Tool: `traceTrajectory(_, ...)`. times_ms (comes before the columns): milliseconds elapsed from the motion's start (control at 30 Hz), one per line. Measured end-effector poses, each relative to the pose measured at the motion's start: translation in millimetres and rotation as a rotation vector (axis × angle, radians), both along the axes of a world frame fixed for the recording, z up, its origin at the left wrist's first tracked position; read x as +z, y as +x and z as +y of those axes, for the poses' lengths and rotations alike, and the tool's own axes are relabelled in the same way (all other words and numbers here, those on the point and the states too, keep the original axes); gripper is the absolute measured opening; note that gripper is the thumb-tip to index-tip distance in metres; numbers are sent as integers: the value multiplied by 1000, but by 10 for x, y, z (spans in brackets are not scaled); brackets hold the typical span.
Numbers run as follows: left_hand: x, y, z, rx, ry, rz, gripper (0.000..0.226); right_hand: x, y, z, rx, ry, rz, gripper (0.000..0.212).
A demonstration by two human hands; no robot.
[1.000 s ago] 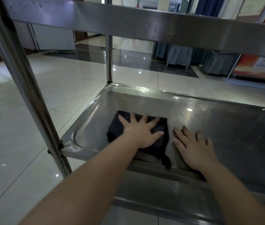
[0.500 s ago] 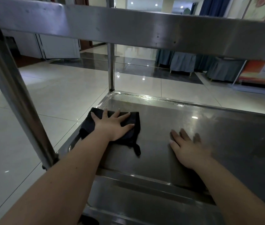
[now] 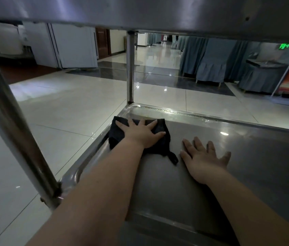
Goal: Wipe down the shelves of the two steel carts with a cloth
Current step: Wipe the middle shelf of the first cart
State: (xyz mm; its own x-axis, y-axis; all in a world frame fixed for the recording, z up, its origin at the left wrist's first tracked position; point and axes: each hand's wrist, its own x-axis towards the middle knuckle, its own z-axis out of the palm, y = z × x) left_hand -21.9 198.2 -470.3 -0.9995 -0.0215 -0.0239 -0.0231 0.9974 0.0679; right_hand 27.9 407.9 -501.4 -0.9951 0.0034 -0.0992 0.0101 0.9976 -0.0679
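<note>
- Pressing flat on the dark cloth (image 3: 118, 134), the fingers (image 3: 131, 122) of the left hand (image 3: 141, 134) are being spread wide and straight; nothing is being pinched or curled around.
- The fingers (image 3: 197, 143) of the right hand (image 3: 204, 160) are being laid straight on the bare steel just beside the cloth, and nothing is being held by them.
- The cloth is being held down under the left palm in the far left corner of the lower shelf (image 3: 246, 157), close to the raised rim (image 3: 166, 110) and near the corner post (image 3: 130, 68); a small loop (image 3: 173, 158) is trailing from its near edge.
- The cloth is being judged as soft, light and limp, so it would probably bunch if pushed from one edge only; a flat palm over its middle seems the better hold.
- The steel is looking smooth and slippery, so a steady downward pressure is probably being needed.
- The upper shelf (image 3: 140, 11) is hanging low above both arms.
</note>
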Motion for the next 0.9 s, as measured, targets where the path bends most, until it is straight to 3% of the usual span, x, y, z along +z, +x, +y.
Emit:
traceTrajectory(167,-47,-91,678,-242,5,-32,66,-13,-3,-1,-42,76,6,68)
traceTrajectory(300,-58,-142,420,-347,70,-21,69,-5,24,0,-48,64,12,72)
traceTrajectory(500,-12,-377,-430,-54,-12,5,79,15,49,-15,-38,61,10,77)
traceTrajectory(700,35,-427,-99,14,-18,-41,80,9,45,-20,-33,35,30,80)
traceTrajectory(800,-1,-299,364,-175,2,-35,76,4,24,-3,-57,3,61,94)
traceTrajectory(900,-81,-95,644,-313,12,-3,74,19,35,43,-89,-127,91,124)
